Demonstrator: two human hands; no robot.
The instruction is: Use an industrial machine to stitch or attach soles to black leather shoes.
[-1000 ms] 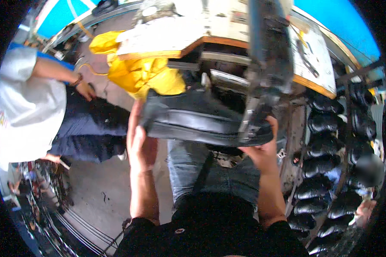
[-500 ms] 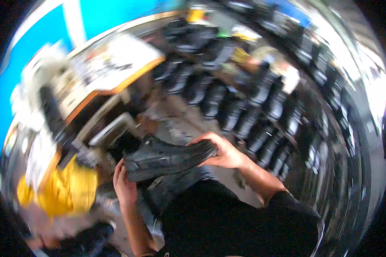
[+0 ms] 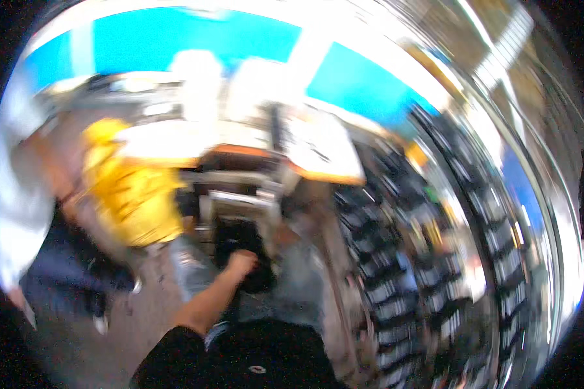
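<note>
My left hand [image 3: 242,264] lies over my lap, blurred by motion, and looks closed. It is against a dark black shape [image 3: 240,236] between my knees; what it holds, if anything, I cannot make out. My right hand and forearm are out of view. The black shoe seen earlier cannot be told apart here.
Ahead stands a workbench with a white top [image 3: 324,146] and orange edge. Yellow cloth [image 3: 133,188] hangs at the left, beside a person in a light top [image 3: 19,168]. Racks with rows of black shoes [image 3: 396,285] fill the right side. Everything is smeared.
The view has swung to the right side of the picture's earlier scene shifting across, bringing the bench to the middle. Both hands held a black shoe before; now only my left hand shows.
</note>
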